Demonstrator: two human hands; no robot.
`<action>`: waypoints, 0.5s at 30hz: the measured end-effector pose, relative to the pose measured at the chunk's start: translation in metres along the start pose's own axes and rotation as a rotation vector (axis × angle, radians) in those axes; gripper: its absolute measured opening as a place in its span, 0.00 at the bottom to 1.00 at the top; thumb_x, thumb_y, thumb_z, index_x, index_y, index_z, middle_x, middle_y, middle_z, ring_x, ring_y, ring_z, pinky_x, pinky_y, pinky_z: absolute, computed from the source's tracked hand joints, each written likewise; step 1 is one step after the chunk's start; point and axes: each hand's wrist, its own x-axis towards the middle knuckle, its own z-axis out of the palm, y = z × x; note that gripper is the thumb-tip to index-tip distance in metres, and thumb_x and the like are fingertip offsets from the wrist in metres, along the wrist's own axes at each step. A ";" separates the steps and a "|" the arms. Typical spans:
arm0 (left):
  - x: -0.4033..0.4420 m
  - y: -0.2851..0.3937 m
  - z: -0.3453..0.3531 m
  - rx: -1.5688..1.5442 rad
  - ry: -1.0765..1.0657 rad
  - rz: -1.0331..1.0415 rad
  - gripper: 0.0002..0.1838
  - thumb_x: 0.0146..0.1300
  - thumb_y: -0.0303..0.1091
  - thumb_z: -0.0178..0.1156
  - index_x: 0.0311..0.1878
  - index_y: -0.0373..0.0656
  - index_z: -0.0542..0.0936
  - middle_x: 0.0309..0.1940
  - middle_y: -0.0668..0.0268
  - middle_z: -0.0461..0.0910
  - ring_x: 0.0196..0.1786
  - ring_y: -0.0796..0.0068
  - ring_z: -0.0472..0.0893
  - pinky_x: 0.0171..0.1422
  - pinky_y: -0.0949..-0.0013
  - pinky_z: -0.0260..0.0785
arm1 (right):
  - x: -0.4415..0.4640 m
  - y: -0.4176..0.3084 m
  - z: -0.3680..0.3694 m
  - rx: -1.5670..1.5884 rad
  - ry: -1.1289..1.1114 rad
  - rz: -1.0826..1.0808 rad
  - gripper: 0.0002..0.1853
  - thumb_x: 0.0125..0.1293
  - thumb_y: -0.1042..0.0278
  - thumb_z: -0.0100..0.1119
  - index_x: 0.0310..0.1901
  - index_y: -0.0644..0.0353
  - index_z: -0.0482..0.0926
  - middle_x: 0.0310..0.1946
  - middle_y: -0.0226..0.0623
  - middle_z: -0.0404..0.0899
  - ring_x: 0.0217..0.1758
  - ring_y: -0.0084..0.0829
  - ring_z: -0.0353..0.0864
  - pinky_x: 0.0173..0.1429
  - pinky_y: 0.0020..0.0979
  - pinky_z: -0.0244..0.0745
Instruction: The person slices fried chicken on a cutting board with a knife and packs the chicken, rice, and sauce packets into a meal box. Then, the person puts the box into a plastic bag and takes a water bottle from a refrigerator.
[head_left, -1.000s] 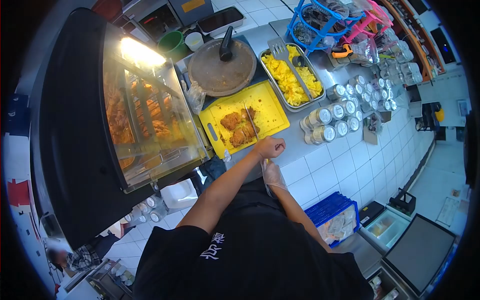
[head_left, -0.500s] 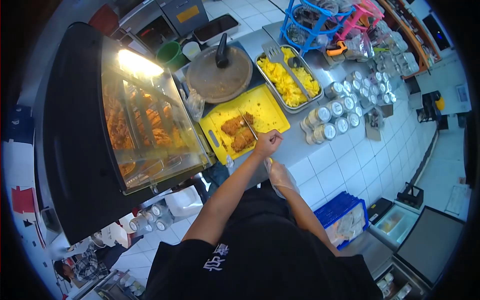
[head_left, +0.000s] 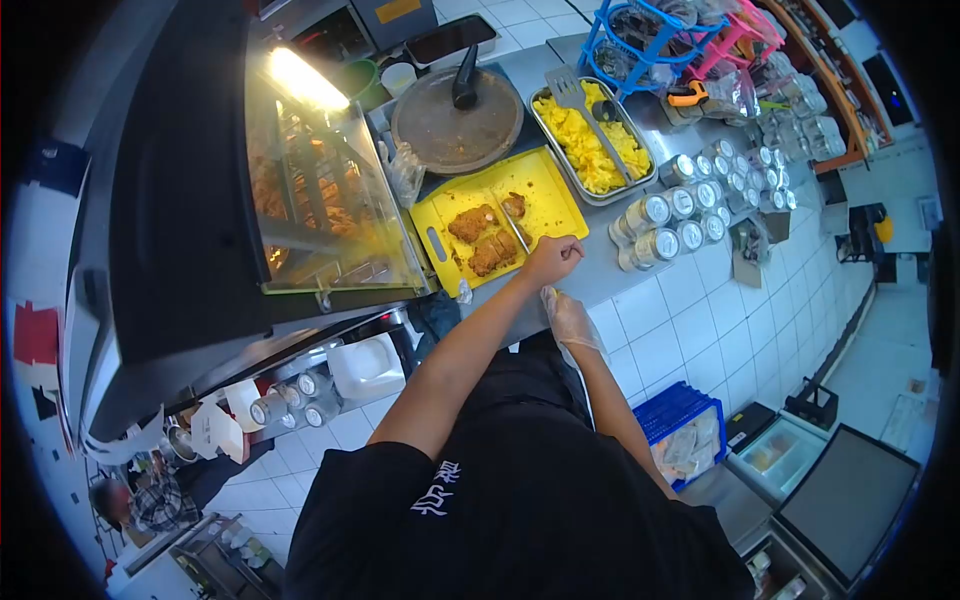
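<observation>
On a yellow cutting board point(head_left: 560, 205) lie pieces of brown breaded fried cutlet point(head_left: 492, 254). A smaller cut piece point(head_left: 514, 205) sits apart, on the other side of the knife blade point(head_left: 517, 228). My left hand point(head_left: 556, 259) is bare and curled into a fist, over the knife's near part at the board's edge. Just below it, my right hand point(head_left: 572, 321) in a clear plastic glove closes around what looks like the knife's yellow handle. My left hand partly hides the knife between blade and handle.
A lit glass display case point(head_left: 320, 190) of fried food stands left. Behind the board is a round lid point(head_left: 457, 120) with a black handle. To the right are a steel tray point(head_left: 600, 197) of yellow scrambled egg with a spatula point(head_left: 590, 120), and several cans point(head_left: 655, 247).
My view has tilted, so everything sits a little higher and to the right. The small piece now lies more clearly apart from the others, with the blade between them.
</observation>
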 end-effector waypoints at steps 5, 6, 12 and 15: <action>-0.029 0.032 -0.024 0.097 0.090 0.169 0.03 0.62 0.27 0.64 0.36 0.41 0.86 0.14 0.63 0.72 0.17 0.73 0.73 0.26 0.67 0.67 | -0.018 -0.027 -0.008 0.123 -0.107 -0.004 0.28 0.81 0.47 0.42 0.44 0.68 0.80 0.36 0.69 0.81 0.46 0.70 0.80 0.49 0.62 0.73; -0.039 0.033 -0.030 0.109 0.099 0.142 0.03 0.62 0.27 0.64 0.36 0.41 0.86 0.14 0.63 0.72 0.17 0.73 0.74 0.26 0.67 0.67 | -0.022 -0.029 -0.001 0.127 -0.124 -0.012 0.28 0.82 0.47 0.42 0.45 0.68 0.80 0.36 0.70 0.81 0.46 0.70 0.80 0.49 0.62 0.73; -0.050 0.017 -0.043 0.128 0.113 0.094 0.03 0.62 0.27 0.64 0.36 0.42 0.86 0.15 0.62 0.74 0.18 0.72 0.77 0.27 0.68 0.70 | -0.023 -0.039 0.023 0.091 -0.130 0.007 0.27 0.82 0.48 0.41 0.45 0.67 0.80 0.37 0.69 0.81 0.46 0.70 0.80 0.49 0.63 0.74; -0.046 0.017 -0.042 0.103 0.108 0.085 0.03 0.62 0.27 0.64 0.36 0.42 0.86 0.15 0.62 0.75 0.18 0.71 0.77 0.27 0.67 0.71 | -0.018 -0.035 0.030 0.099 -0.116 0.024 0.26 0.82 0.49 0.42 0.45 0.67 0.80 0.35 0.69 0.81 0.45 0.70 0.81 0.48 0.64 0.74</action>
